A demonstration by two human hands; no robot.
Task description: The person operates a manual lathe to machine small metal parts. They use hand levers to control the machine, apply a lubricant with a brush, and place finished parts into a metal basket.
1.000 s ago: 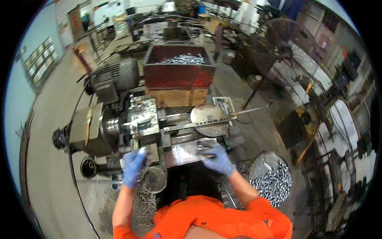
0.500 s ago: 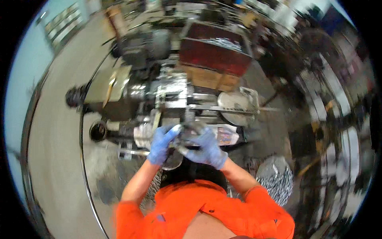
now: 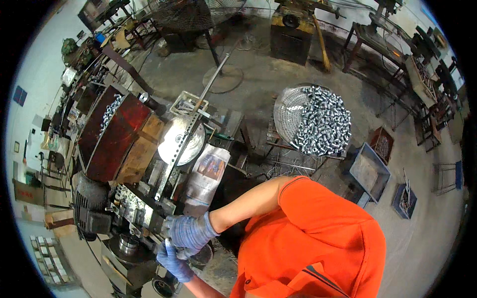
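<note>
Both my hands wear blue-grey knit gloves and meet close together at the front of a small metal lathe (image 3: 141, 211). My right hand (image 3: 191, 231) has its fingers curled in, over the left one. Just below it, my left hand (image 3: 174, 261) is closed too, its pale thumb tip pointing up toward the right hand. Whatever lies between the fingers is hidden. A printed paper sheet (image 3: 201, 185) lies beside the right hand, along the machine's front.
A red bin (image 3: 119, 144) of metal parts stands on the machine's far side. Near a round metal plate (image 3: 181, 140) runs a long bar. Farther right, a perforated round tray (image 3: 286, 116) holds many shiny metal sleeves (image 3: 325, 124). Grey plastic crates (image 3: 368, 173) sit on the floor.
My view has swung to the right, so the machine now appears at lower left and the tray of sleeves shows fully. My hands remain together by the machine.
</note>
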